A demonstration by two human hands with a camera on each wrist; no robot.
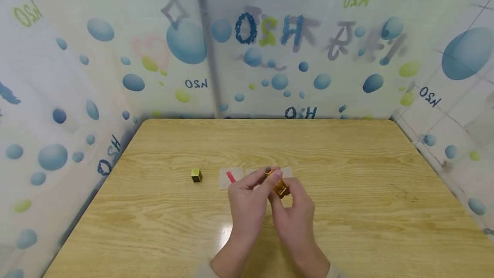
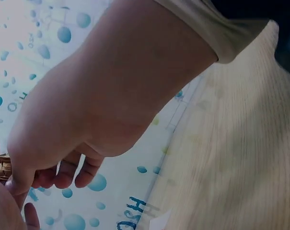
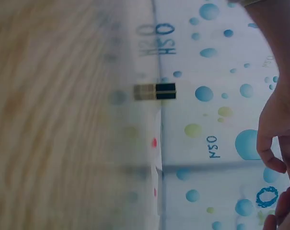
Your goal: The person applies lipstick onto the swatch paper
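A shiny gold lipstick tube (image 1: pixel 280 188) is held in both hands above the table, tilted, its round end up and to the left. My left hand (image 1: pixel 251 200) pinches the upper end between thumb and fingers. Around the lower part, the thumb and fingers of my right hand (image 1: pixel 295 209) grip it. The left wrist view shows a small piece of the gold tube (image 2: pixel 4 166) between the hands; fingers hide the rest. Beyond my left hand, a red stick (image 1: pixel 230 176) lies on a pale square sheet (image 1: pixel 224 183), partly covered by the hand.
A small gold and black box-shaped cap (image 1: pixel 196 176) stands on the wooden table (image 1: pixel 154 222), left of the sheets. Another pale sheet (image 1: pixel 287 171) lies behind the hands. In the right wrist view a second red spot (image 3: pixel 155 192) shows there. A patterned curtain (image 1: pixel 328 55) rises behind the table.
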